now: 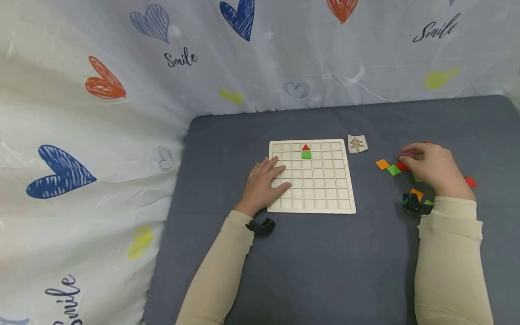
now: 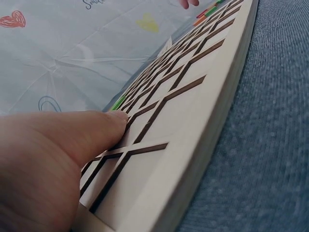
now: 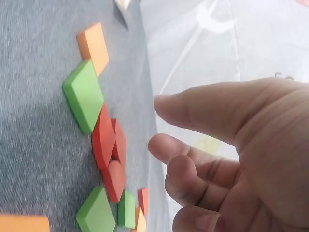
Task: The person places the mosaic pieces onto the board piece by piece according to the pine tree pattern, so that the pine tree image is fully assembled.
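Observation:
A pale wooden grid board (image 1: 329, 180) lies on the grey table; my left hand (image 1: 262, 185) rests on its left edge, fingers spread. In the left wrist view the thumb (image 2: 96, 133) lies over the grid cells. Near the board's top sit a red triangle (image 1: 306, 147) and a green square (image 1: 306, 155) just below it. My right hand (image 1: 434, 167) hovers above loose coloured pieces, fingers bent, thumb and fingertips apart with nothing between them. Under it are red pieces (image 3: 104, 137), a green piece (image 3: 86, 96) and an orange piece (image 3: 94, 47).
A small patterned card (image 1: 358, 144) lies right of the board. Further loose pieces lie around my right wrist, among them an orange one (image 1: 416, 194) and a red one (image 1: 471, 181). A white curtain (image 1: 260, 67) with hearts hangs behind the table (image 1: 325, 262).

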A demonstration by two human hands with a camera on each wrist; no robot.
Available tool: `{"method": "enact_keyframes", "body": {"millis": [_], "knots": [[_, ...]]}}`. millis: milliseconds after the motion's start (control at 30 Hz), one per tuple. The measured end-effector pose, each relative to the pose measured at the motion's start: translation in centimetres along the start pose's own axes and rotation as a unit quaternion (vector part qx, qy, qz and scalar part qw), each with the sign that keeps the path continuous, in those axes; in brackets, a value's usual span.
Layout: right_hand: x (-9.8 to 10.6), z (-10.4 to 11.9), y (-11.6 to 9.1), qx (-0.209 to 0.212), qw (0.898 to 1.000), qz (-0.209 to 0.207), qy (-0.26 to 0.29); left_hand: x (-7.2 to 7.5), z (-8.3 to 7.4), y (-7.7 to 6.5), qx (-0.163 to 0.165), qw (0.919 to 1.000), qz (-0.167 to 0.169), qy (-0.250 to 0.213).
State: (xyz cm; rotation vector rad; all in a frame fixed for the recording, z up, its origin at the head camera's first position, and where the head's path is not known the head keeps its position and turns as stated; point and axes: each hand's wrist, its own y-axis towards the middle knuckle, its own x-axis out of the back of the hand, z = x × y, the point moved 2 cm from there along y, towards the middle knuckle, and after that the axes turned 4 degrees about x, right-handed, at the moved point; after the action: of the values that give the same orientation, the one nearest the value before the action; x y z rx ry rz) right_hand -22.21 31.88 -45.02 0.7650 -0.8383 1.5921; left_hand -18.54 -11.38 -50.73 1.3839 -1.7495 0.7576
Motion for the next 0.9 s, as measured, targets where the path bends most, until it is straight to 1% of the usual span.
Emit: {"method": "enact_keyframes", "body": {"millis": [233, 467, 767, 900], "knots": [[0.4, -1.2, -0.7, -0.016, 1.0, -0.004, 0.005, 0.1, -0.1, 0.1, 0.002, 1.0, 0.006, 0.005], [0.4, -2.2, -0.9, -0.023, 1.0, 0.015, -0.002, 0.0, -0.1, 0.1, 0.001, 1.0, 0.005, 0.002], [0.3, -2.6, -0.9, -0.028, 0.999, 0.023, -0.01, 0.0, -0.1, 0.1, -0.003, 1.0, -0.003, -0.003], [0.4, -2.4, -0.9, -0.032, 0.999, 0.04, -0.008, -0.1, -0.1, 0.2, -0.002, 1.0, -0.002, 0.001]]}}
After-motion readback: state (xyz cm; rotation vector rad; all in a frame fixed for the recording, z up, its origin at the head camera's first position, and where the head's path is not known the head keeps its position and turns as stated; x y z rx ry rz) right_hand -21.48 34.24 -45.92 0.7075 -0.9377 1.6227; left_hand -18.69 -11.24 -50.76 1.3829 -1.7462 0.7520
